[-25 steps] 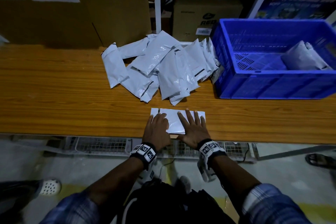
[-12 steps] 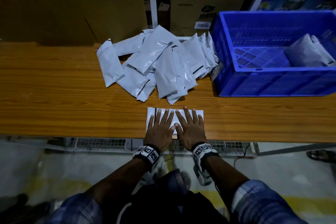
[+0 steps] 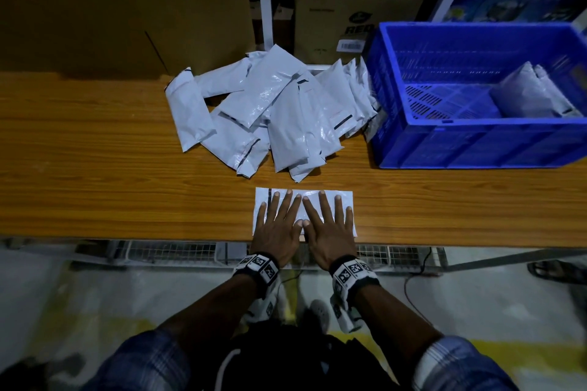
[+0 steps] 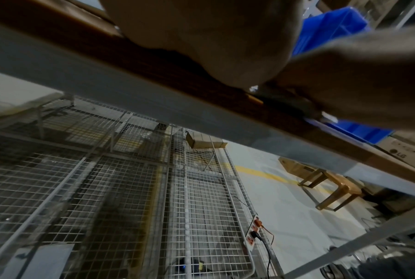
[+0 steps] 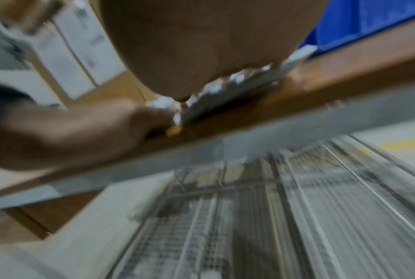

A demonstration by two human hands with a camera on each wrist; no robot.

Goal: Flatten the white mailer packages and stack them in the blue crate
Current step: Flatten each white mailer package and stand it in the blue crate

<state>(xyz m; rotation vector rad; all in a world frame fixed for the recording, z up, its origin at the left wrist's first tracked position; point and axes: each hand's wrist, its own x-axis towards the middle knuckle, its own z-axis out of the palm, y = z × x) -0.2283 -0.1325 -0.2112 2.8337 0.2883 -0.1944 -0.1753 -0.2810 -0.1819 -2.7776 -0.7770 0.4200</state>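
**Mailer under flat press at worktop edge**

Both hands, left hand (image 3: 275, 228) and right hand (image 3: 330, 232), lie palm-down with fingers straight on one white mailer (image 3: 344, 197), grasping nothing. The mailer sits at the near edge of the worktop (image 3: 95, 194), long axis left-to-right. The blue crate (image 3: 476, 146) stands beyond and rightward, nearer the right hand.

Left grip (image 3: 277, 232) and right grip (image 3: 328, 233) flat, fingers straight and spread, thumbs touching, forearms extended forward.
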